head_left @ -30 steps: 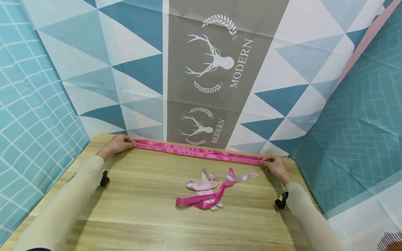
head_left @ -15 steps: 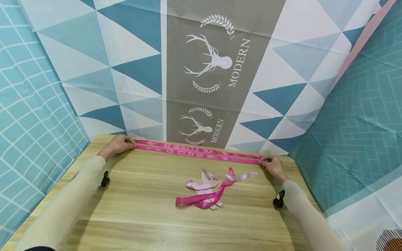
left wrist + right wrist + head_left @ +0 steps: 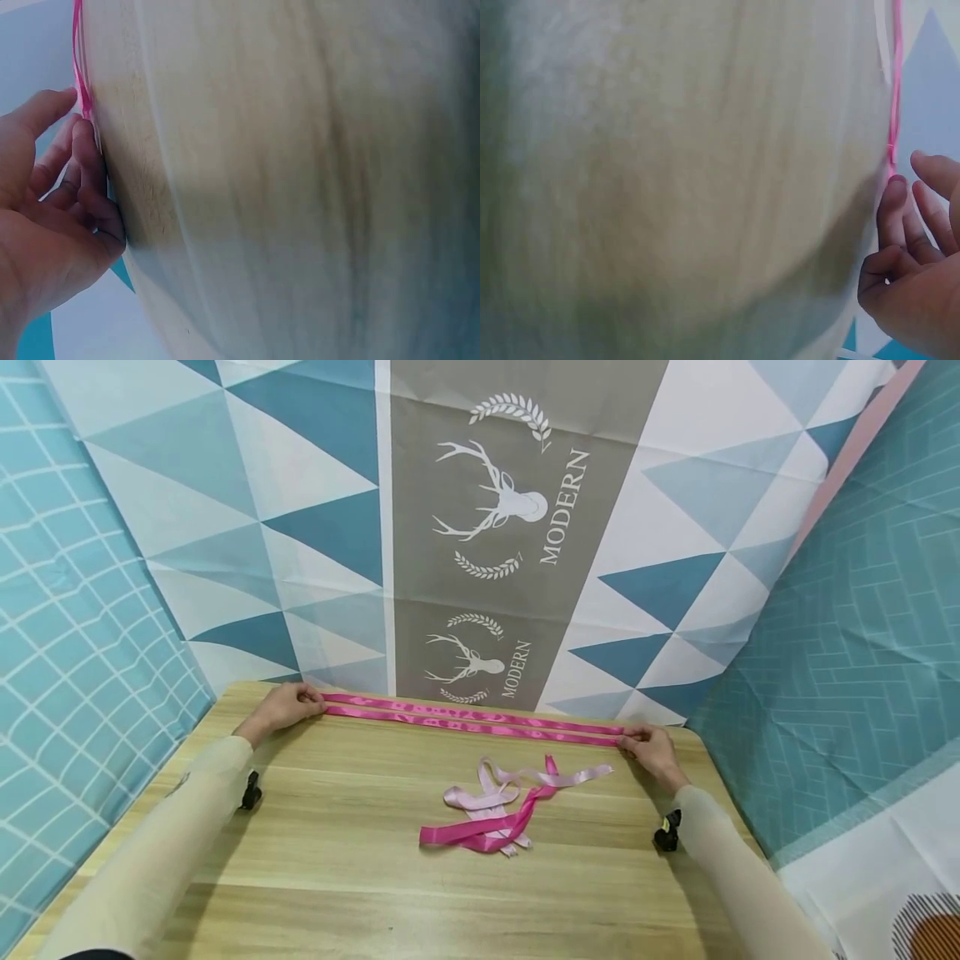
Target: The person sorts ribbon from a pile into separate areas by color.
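Two hot-pink satin ribbons, a far one [image 3: 450,712] and a near one [image 3: 442,723], lie stretched side by side along the table's back edge. My left hand [image 3: 288,705] pinches their left ends between thumb and fingers. At the opposite ends, my right hand [image 3: 651,750] pinches them the same way. Each wrist view catches the ribbons edge-on: a thin pink ribbon strip [image 3: 81,67] runs to the left fingertips, another ribbon strip [image 3: 895,105] to the right ones. Nearer me, a loose hot-pink ribbon [image 3: 453,835] lies twisted across a pale pink ribbon [image 3: 461,800].
The wood-grain table [image 3: 337,852] has rounded back corners. Behind it hangs a patterned cloth [image 3: 315,552] with triangles and deer heads. Blue tile-print cloth [image 3: 67,610] closes the left side, and teal cloth [image 3: 862,693] the right.
My right hand has shifted slightly left, and a narrow gap now shows between the two stretched ribbons toward the right. The left hand stays in place. The head view has turned slightly.
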Demonstrator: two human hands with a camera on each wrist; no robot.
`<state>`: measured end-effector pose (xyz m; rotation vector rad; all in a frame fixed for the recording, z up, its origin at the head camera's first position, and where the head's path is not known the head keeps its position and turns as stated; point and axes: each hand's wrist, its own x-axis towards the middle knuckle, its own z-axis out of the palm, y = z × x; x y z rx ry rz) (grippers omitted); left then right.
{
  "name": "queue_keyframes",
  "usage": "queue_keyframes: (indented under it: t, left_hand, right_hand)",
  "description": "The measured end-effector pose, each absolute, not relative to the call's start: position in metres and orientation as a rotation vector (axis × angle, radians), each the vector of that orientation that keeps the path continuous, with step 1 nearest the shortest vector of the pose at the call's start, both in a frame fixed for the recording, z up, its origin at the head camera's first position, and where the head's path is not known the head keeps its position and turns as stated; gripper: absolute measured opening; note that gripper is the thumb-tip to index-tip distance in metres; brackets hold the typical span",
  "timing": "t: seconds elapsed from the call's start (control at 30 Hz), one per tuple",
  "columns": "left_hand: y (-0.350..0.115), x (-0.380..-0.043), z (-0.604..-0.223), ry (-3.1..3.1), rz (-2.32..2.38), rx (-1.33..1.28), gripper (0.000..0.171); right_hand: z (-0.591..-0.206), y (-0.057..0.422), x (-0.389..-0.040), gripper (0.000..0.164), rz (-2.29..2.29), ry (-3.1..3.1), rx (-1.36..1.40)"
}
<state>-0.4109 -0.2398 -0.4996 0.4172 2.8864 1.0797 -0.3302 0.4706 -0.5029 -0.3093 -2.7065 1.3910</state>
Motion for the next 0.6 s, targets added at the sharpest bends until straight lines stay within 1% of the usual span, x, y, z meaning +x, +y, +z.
queue_keyframes:
  t: [0.13, 0.3, 0.47, 0.6]
  left_hand:
    - [-0.245, -0.409, -0.497, 2.885, 1.139, 0.406, 0.033]
    - [-0.247, -0.397, -0.483, 2.901, 1.173, 0.418, 0.037]
    - [-0.23, -0.375, -0.456, 2.898, 1.192, 0.525, 0.034]
    - [-0.206, -0.352, -0.434, 2.887, 1.205, 0.682, 0.029]
  right_hand:
    - [-0.491, 0.472, -0.323, 0.03, 1.426, -2.696, -0.271]
    - [-0.474, 0.471, -0.311, 0.035, 1.316, -2.728, -0.099]
    - [-0.451, 0.464, -0.29, 0.034, 1.299, -2.731, 0.021]
    - [-0.432, 0.456, -0.273, 0.036, 1.278, -2.728, 0.072]
